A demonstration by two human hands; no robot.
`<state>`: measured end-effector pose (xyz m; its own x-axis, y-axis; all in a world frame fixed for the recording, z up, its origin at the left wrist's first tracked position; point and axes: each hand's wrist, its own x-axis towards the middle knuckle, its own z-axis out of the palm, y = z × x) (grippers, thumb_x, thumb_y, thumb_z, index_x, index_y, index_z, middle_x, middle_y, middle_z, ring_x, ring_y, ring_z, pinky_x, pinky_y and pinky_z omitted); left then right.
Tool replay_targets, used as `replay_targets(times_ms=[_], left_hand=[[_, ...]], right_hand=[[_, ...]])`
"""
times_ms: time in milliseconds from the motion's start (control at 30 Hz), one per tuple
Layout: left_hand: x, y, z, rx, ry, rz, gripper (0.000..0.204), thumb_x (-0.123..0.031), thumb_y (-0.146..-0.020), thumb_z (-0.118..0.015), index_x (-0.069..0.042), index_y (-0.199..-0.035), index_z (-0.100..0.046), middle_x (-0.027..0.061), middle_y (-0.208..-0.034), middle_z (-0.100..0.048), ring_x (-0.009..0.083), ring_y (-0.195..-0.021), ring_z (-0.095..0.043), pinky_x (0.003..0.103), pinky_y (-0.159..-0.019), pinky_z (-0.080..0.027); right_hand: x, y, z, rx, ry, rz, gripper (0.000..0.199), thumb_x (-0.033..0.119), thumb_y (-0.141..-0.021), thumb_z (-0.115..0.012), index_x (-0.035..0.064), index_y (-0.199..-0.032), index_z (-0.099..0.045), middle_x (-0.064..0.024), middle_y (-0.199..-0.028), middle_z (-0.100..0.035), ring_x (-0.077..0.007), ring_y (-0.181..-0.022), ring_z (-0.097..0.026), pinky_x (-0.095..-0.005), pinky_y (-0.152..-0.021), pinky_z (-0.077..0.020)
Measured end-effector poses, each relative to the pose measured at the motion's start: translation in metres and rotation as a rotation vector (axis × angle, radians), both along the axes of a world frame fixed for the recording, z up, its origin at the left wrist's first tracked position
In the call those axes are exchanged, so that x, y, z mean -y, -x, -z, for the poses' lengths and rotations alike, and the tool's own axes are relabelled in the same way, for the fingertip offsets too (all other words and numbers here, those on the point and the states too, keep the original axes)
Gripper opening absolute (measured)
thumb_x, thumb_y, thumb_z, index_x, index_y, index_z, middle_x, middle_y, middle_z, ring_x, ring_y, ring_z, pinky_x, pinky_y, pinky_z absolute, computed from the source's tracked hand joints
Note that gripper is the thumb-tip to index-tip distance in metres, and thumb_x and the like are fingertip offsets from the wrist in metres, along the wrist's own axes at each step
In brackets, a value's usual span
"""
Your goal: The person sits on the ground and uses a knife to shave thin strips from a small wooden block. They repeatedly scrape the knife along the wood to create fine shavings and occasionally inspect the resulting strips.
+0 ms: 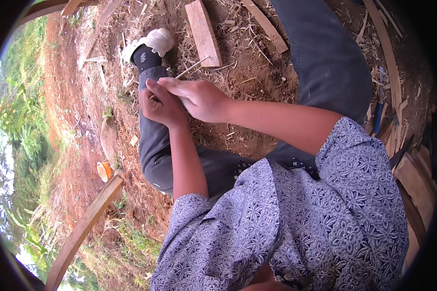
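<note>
A thin, pale wooden stick (193,68) slants out from between my hands, its far end over a flat plank (203,35). Close above my left shin, my left hand (164,105) is closed around the stick, and a short end shows by its curled fingers. My right hand (201,99) meets it from the right, its fingers pressed together over the stick and against the left thumb. The part of the stick under the right fingers is hidden.
Reddish soil with wood shavings lies between my legs. A second wood strip (266,26) rests at the top, and a long curved strip (389,53) at the right near a blue tool (378,118). An orange container (104,171) sits left, beside a wooden post (85,228).
</note>
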<state>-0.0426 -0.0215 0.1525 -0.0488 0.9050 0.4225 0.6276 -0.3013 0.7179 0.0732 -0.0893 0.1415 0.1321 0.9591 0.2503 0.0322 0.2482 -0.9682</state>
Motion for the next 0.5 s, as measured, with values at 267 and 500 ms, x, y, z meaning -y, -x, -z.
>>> replay_targets(times_ms=[267, 500], left_hand=[[0.01, -0.012, -0.006, -0.024, -0.001, -0.046, 0.05, -0.018, -0.107, -0.062, -0.003, -0.065, -0.038, 0.0024, -0.059, -0.035, 0.0137, -0.055, -0.033, 0.036, -0.052, -0.031], [0.004, -0.002, -0.004, -0.131, -0.065, -0.035, 0.051, -0.019, -0.106, -0.065, -0.004, -0.064, -0.039, 0.0024, -0.057, -0.038, 0.0136, -0.054, -0.034, 0.034, -0.051, -0.031]], right_hand=[[0.002, -0.009, 0.035, 0.043, 0.176, -0.001, 0.05, -0.004, -0.097, -0.044, 0.0035, -0.144, -0.059, -0.0168, -0.145, -0.061, -0.0303, -0.133, -0.061, -0.0398, -0.114, -0.0469], [0.0, -0.013, 0.032, 0.118, 0.132, 0.003, 0.055, -0.004, -0.093, -0.044, 0.0075, -0.144, -0.059, -0.0178, -0.145, -0.06, -0.0319, -0.128, -0.064, -0.0407, -0.112, -0.0502]])
